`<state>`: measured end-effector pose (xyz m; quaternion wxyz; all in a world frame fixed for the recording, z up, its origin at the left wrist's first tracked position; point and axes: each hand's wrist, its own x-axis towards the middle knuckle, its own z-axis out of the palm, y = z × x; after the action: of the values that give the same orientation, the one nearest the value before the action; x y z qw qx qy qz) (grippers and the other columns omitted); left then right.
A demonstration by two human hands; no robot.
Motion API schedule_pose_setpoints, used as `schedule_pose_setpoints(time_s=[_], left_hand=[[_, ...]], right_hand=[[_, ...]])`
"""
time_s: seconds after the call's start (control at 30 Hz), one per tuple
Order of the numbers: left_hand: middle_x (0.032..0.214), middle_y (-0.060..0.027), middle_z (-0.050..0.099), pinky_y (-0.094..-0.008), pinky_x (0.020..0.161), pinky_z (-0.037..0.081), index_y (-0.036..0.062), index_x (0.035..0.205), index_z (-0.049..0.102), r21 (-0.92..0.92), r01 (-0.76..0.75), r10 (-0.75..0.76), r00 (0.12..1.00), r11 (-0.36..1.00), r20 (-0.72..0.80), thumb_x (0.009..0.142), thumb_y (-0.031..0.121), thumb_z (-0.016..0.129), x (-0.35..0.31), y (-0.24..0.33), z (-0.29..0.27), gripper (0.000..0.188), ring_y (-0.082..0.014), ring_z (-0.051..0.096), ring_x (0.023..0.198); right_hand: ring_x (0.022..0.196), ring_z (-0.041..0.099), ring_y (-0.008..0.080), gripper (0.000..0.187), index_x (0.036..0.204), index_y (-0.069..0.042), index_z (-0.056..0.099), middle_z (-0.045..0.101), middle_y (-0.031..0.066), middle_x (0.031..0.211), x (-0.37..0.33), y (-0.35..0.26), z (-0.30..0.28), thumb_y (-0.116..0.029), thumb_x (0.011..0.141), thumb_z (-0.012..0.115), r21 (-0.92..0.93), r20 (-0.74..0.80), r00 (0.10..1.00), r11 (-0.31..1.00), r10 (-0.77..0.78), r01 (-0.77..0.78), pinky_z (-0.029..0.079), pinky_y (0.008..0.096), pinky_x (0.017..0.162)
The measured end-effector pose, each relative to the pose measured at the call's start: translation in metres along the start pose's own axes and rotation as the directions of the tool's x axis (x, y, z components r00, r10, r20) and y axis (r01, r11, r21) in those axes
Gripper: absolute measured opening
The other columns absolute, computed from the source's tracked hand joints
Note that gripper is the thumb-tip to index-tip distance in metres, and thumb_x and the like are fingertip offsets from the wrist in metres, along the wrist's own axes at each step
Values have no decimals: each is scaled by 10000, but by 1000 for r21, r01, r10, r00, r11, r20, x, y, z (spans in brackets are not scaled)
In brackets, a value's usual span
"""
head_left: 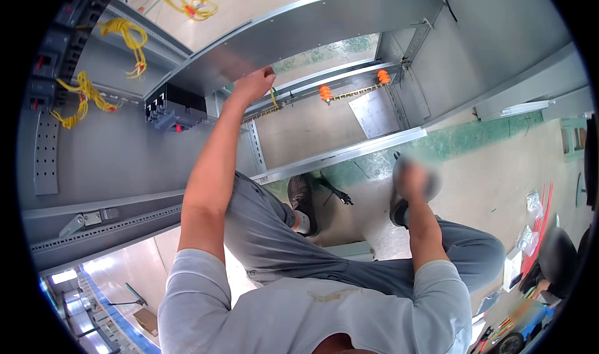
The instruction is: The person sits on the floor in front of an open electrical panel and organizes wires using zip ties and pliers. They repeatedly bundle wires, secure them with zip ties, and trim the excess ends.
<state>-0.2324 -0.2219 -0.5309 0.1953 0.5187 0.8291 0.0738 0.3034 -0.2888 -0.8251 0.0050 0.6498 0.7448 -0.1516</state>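
Note:
My left hand (pixel 253 86) reaches into the grey metal cabinet, just under the long grey panel (pixel 299 26). Its fingers are pinched together at the top of a short yellow-green wire (pixel 274 97), which hangs down toward a perforated metal strip (pixel 262 113). Left of that forearm, a black circuit breaker (pixel 175 109) with a red button is mounted on the cabinet. Over my shoe, lower right, is my right hand (pixel 413 178); blur covers its fingers, so what it holds cannot be made out. Two orange insulators (pixel 326 94) stand along the rear rail.
Yellow wire bundles (pixel 87 98) hang at the upper left beside more breakers. A cabinet rail (pixel 343 155) crosses in front of my feet. Black cable ties (pixel 337 192) lie on the floor between my shoes. Paper (pixel 374 114) lies inside the frame; red rods (pixel 540 229) lie far right.

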Motion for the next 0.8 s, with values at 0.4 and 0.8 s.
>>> schedule_pose_setpoints(time_s=[0.4,0.8], left_hand=[[1034,-112,681,-457,843,542,111,1003,717,371,-488,453,872,790,185,711,319,843,-9,3,50,379,-329,655,1024],[967,-183,721,-475,819,528,76,981,745,12,-385,383,920,923,81,859,235,677,36,-36,49,212,-383,676,945]], right_hand=[[829,723,237,405,1058,-39,725,704,94,835,-24,-24,-43,-417,913,718,356,934,295,606,-202,-712,572,395,721],[917,724,280,873,1346,-14,592,724,165,1029,47,-309,-115,-759,984,319,744,548,422,191,-722,-640,582,438,853]])
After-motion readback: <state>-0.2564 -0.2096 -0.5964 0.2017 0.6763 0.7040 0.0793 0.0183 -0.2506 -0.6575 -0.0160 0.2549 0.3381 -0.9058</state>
